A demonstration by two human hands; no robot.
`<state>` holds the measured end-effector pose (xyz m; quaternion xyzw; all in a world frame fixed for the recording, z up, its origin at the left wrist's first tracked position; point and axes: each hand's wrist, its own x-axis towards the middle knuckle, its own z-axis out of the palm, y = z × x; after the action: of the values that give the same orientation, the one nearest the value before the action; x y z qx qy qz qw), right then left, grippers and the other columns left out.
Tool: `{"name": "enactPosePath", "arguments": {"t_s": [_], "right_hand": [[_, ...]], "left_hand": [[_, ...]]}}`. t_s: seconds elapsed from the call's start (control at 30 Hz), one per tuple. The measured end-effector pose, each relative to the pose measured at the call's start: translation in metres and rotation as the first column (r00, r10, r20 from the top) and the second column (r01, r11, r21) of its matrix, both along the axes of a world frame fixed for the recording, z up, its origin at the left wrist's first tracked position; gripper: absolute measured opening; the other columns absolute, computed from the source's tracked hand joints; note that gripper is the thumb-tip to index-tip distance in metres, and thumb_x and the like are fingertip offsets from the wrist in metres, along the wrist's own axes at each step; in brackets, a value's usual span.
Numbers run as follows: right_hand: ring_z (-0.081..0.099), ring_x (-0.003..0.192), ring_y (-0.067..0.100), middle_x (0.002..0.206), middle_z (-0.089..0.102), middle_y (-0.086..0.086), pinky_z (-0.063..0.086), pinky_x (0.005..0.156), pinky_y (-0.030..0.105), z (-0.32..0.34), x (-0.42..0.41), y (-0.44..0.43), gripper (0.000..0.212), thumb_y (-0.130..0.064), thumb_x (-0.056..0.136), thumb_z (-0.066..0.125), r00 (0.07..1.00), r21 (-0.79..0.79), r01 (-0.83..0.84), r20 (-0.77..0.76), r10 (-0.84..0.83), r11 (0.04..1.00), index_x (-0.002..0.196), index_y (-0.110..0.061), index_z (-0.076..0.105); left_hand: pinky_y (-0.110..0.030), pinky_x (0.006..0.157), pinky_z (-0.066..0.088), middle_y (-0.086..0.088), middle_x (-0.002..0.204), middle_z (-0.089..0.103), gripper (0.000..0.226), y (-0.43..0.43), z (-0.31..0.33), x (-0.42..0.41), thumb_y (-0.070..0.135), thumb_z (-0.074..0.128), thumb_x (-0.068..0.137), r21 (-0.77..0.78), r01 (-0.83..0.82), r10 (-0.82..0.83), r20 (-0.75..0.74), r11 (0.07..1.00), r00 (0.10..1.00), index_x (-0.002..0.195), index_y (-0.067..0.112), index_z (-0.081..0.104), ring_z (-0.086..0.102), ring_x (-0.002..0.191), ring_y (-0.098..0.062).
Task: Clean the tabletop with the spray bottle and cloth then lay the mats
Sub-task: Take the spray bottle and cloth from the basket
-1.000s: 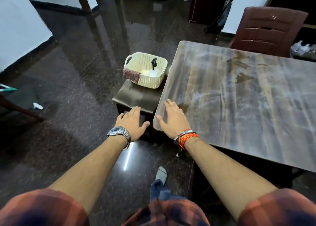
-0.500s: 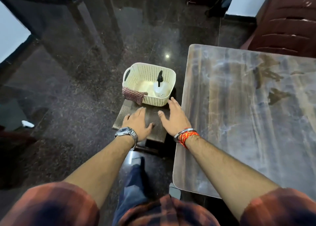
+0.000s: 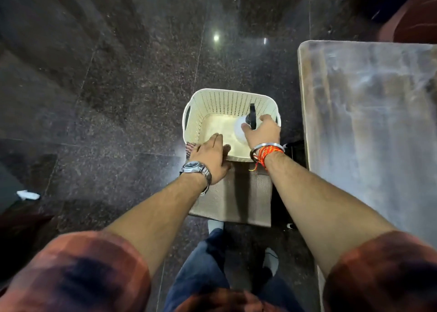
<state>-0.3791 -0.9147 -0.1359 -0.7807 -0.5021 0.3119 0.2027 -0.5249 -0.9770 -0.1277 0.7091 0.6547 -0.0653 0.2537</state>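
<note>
The table [image 3: 369, 127], unwiped and bare of mats, lies right of the basket [image 3: 220, 99], and the basket sits on a low stool [image 3: 236, 200] against the table edge. Half a second ago both hands rested flat on the stool before the basket; now the right hand [image 3: 261, 132] is inside the basket, fingers curled around the bottle [image 3: 240, 128] though a firm grip cannot be confirmed. The left hand [image 3: 210, 157], fingers loosely together, lies across the near rim beside the cloth [image 3: 189, 147] draped there, so tool pickup is beginning.
</note>
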Motion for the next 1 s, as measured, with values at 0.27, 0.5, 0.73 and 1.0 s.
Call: {"name": "enactPosePath", "arguments": {"t_s": [0.27,0.5,0.73,1.0], "right_hand": [[0.064,0.088,0.036,0.091,0.069,0.017,0.049,0.073,0.032,-0.017,-0.001,0.017,0.020,-0.021,0.087,0.058,0.972,-0.036,-0.180,0.149,0.183,0.983,0.099,-0.010,0.070],[0.051,0.065,0.009,0.073,0.062,-0.005,0.040,0.063,0.013,0.065,0.015,0.013,0.017,-0.018,0.084,0.068,0.788,0.175,-0.613,0.067,0.612,0.770,0.100,-0.015,0.073],[0.067,0.085,0.014,0.093,0.072,-0.003,0.054,0.079,0.028,0.115,-0.010,0.017,0.030,-0.013,0.074,0.079,0.639,0.326,-0.642,-0.272,0.719,0.694,0.103,-0.020,0.070],[0.062,0.095,0.030,0.102,0.064,0.012,0.047,0.079,0.029,-0.024,-0.066,-0.062,0.041,-0.030,0.079,0.073,0.943,-0.364,0.114,-0.252,-0.216,0.924,0.105,-0.005,0.054]], "left_hand": [[-0.042,0.121,0.020,-0.006,0.167,0.011,0.097,0.038,-0.010,-0.002,0.043,0.067,0.088,-0.039,0.052,-0.049,0.087,0.998,0.995,0.158,0.010,0.009,0.023,0.150,-0.024],[-0.023,0.109,0.033,-0.005,0.150,0.045,0.098,0.053,0.007,-0.014,0.026,0.087,0.072,-0.043,-0.294,0.278,0.486,0.955,0.828,0.152,0.013,0.032,0.044,0.136,-0.022],[-0.006,0.052,0.037,0.011,0.068,0.057,0.013,0.042,0.049,-0.026,0.023,0.073,0.089,0.089,-0.419,0.277,0.624,0.904,0.731,0.085,0.020,0.061,0.051,0.057,0.003],[-0.004,0.043,0.036,0.008,0.055,0.053,0.027,0.021,0.054,-0.047,0.014,0.080,0.077,-0.043,-0.704,0.560,0.640,0.709,0.526,0.064,0.012,0.056,0.048,0.039,0.008]]}}
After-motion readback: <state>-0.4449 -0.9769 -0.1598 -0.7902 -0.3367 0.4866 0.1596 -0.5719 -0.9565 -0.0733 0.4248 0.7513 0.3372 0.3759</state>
